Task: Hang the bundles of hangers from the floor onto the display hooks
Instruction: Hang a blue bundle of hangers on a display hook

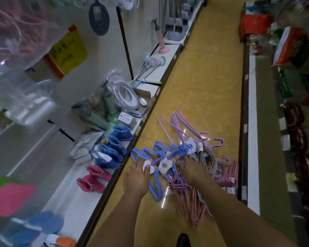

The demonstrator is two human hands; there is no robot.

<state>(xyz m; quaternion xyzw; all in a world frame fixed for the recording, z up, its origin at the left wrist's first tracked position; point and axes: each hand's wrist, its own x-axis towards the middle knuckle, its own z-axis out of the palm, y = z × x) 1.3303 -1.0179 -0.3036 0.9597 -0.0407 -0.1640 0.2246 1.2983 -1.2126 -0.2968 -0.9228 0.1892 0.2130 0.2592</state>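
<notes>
1. The left hand (136,177) pinches the paper label (147,166) of a blue hanger bundle (151,158) on the floor (212,90).
2. The right hand (191,171) grips blue hangers just beside it.
3. Pink bundles (187,196) lie under the right wrist.

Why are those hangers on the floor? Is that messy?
Yes. Bundles of blue hangers, pink hangers and purple hangers lie tangled on the aisle floor, not on hooks. Both hands, left hand and right hand, reach into them.
</notes>
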